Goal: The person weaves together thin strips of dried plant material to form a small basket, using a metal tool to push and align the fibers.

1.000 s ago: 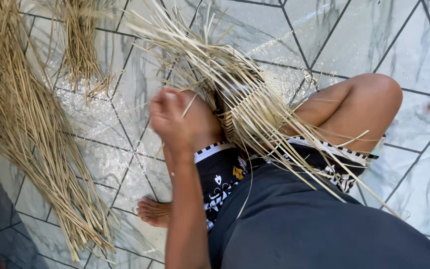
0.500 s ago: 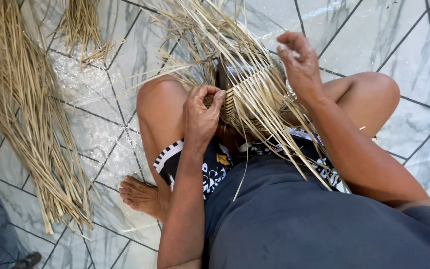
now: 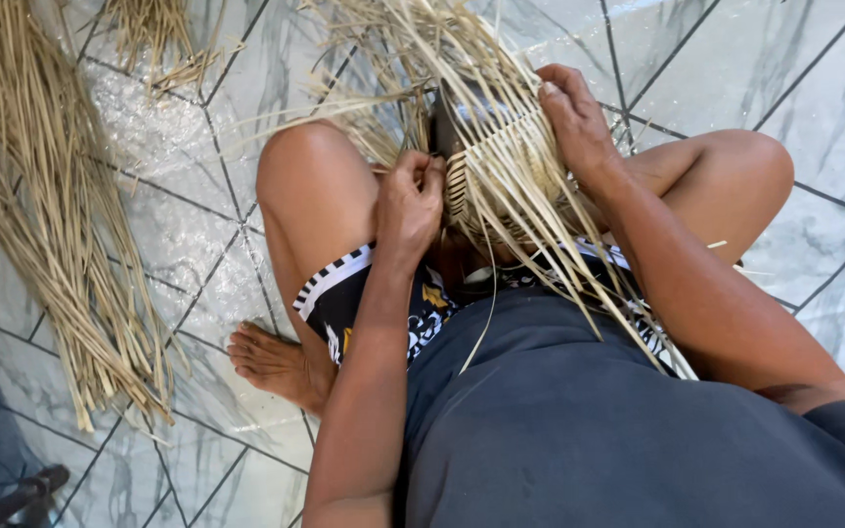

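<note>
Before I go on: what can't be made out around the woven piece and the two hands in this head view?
- Base of the woven piece: hidden behind loose straw strands and the knees.
- Left hand grip: fingers curl inward, so what they pinch is hidden.
- Right hand fingertips: buried in the strands.
- Straw bundle on the floor: cut off by the top edge.

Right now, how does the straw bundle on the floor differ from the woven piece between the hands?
The straw bundle lies loose and straight on the tiled floor, untouched. The woven piece is interlaced, rounded, raised between the knees, with the left hand and right hand on it. Both are pale straw.
</note>
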